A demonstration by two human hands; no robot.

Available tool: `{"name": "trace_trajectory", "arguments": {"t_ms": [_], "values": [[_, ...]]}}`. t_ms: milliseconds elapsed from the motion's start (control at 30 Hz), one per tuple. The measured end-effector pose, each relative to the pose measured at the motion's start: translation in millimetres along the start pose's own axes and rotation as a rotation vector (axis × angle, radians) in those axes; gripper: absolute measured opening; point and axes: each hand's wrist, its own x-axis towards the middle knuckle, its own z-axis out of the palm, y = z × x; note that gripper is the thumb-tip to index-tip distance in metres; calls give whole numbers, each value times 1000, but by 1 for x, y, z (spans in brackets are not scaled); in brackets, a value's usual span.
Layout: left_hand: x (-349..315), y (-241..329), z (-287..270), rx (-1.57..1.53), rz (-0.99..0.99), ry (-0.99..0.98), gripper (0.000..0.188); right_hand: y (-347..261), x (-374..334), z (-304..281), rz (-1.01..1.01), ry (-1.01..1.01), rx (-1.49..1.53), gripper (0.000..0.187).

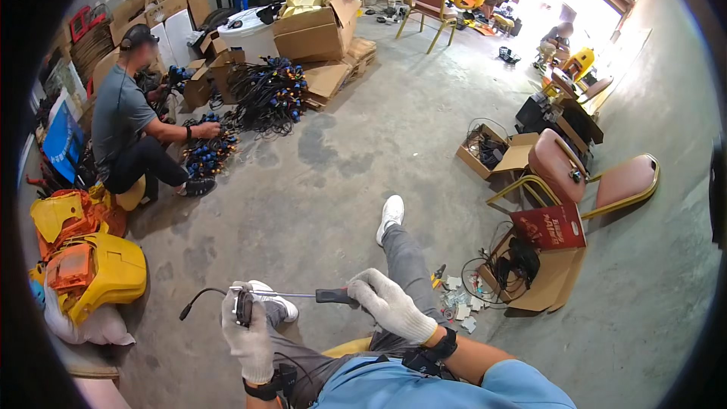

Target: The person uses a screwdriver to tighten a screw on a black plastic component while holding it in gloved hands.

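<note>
My gloved left hand [250, 344] is closed around a small dark device [243, 309] with a pale edge, held in front of my lap. A short black cable [198, 297] sticks out to the left beside it and ends in a small plug. My gloved right hand [390, 309] grips a screwdriver [332, 297] by its dark handle. The metal shaft runs level to the left, and its tip reaches the top of the device. Whether the tip sits in a screw is too small to tell.
Beside my right leg lie small pale scraps [458, 307] and an open carton [549, 284] with black cables. Chairs [560, 167] stand at the right. On the left are yellow plastic shells [113, 273] and a seated person [129, 117] handling a cable pile [208, 155].
</note>
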Motion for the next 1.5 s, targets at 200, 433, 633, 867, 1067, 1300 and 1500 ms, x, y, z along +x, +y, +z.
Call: {"name": "trace_trajectory", "arguments": {"t_ms": [200, 433, 633, 867, 1067, 1300, 1500], "values": [[2, 45, 19, 189, 31, -13, 30, 1, -19, 3, -266, 203, -97, 46], [-4, 53, 6, 99, -59, -4, 29, -14, -9, 3, 48, 36, 147, 45], [-3, 49, 9, 94, -163, 41, 27, 4, -9, 6, -380, 74, -29, 47], [-5, 51, 11, 109, -118, 23, 27, -8, -7, 6, -97, 96, 13, 48], [-6, 53, 12, 74, -160, 52, 27, -2, -7, 7, -149, 75, -28, 48], [-5, 42, 10, 147, -88, 40, 30, -5, -10, 3, -66, 47, 54, 47], [-5, 45, 11, 114, -85, 57, 28, -11, -11, -2, -95, 14, -27, 51]]}}
